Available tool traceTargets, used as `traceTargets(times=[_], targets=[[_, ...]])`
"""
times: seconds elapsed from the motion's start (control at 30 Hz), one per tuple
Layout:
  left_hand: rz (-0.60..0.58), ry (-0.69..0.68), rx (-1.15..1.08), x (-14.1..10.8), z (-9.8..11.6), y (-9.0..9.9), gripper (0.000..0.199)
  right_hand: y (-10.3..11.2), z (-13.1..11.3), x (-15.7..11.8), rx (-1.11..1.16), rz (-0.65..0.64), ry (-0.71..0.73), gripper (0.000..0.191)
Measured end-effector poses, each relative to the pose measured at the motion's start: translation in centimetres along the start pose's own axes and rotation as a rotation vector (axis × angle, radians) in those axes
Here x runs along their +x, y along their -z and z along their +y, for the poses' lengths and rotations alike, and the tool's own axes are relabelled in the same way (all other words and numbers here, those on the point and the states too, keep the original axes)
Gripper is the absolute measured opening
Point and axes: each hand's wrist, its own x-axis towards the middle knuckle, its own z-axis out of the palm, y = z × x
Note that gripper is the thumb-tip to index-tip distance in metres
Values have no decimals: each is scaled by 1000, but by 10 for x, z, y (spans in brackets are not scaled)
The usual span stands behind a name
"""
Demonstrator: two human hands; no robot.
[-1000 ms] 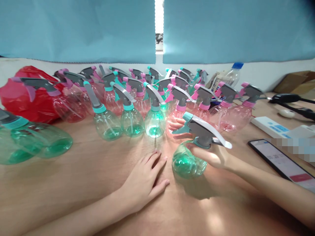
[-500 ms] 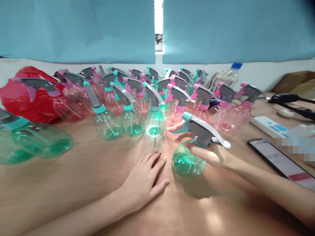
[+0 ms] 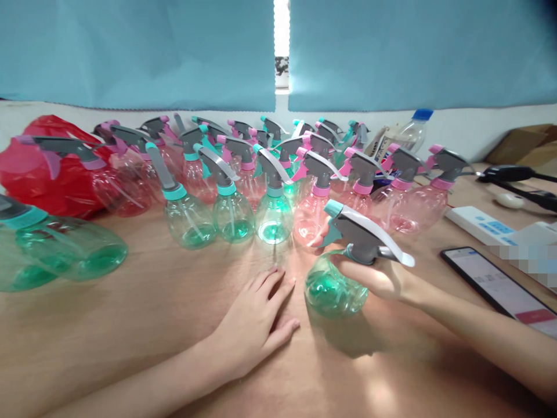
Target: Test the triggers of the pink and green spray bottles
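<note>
My right hand [image 3: 383, 277] is wrapped round the neck of a green spray bottle [image 3: 333, 290] with a turquoise collar and a grey and white spray head. Its fingers curl behind the bottle near the turquoise trigger, partly hidden. The bottle stands slightly tilted over the tabletop; whether its base touches is hard to tell. To its left, my left hand [image 3: 261, 316] lies flat on the wooden table [image 3: 152, 337], fingers apart and holding nothing. Just beyond the hands stand a green spray bottle [image 3: 274, 217] and a pink spray bottle [image 3: 311, 215].
Several more pink and green spray bottles crowd the back, beside a red plastic bag [image 3: 56, 174]. Green bottles [image 3: 91, 249] stand at the left edge. On the right are a phone [image 3: 491, 284], a power strip [image 3: 483, 223] and a clear bottle with a blue cap [image 3: 422, 114].
My right hand's fingers have curled in closer to the trigger, and the spray bottle has shifted slightly right and down. My left hand has stayed in place.
</note>
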Motion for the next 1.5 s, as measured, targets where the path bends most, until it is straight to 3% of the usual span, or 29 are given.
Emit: traceTargets(times=[0.27, 0.43, 0.63, 0.83, 1.23, 1.5], targets=[[7, -6, 4, 1, -1, 0, 54, 0, 2, -2, -69, 16, -42, 15], [-3, -5, 9, 0, 0, 1, 54, 1, -2, 0, -56, -31, -35, 36], [16, -2, -12, 0, 0, 1, 54, 1, 0, 2, 52, -85, -5, 48], [9, -5, -7, 0, 1, 1, 54, 1, 11, -3, 78, -47, 33, 63], [-1, -11, 13, 1, 0, 0, 55, 0, 7, -2, 57, -20, 49, 57], [5, -9, -3, 0, 0, 0, 54, 1, 11, -2, 50, -12, 120, 63]])
